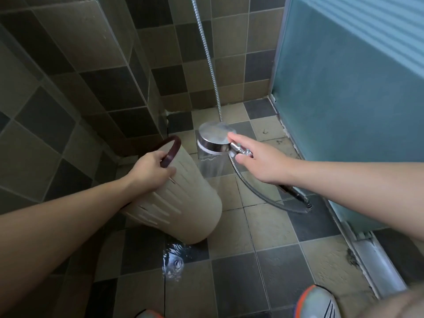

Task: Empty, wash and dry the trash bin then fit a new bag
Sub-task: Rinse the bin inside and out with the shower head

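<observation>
- L hand [150,165] grips dark red rim [171,149] of beige trash bin [183,200], fingers curled over rim; bin tilted, mouth facing away from camera, base low toward the camera.
- R hand [259,160] holds chrome shower head [212,140] by its handle, index finger straight along the head, thumb under; the other fingers can't be seen.
- Shower head just right of L hand, beside bin rim, not touching. Water spraying down from it onto floor tiles [270,228], right beside the bin wall.
- Metal hose [254,191] loops below R hand.
- Puddle [174,260] on floor below bin base.
- Frosted glass door [344,111] right of R hand.
- Shoe [319,304] at btm edge.
</observation>
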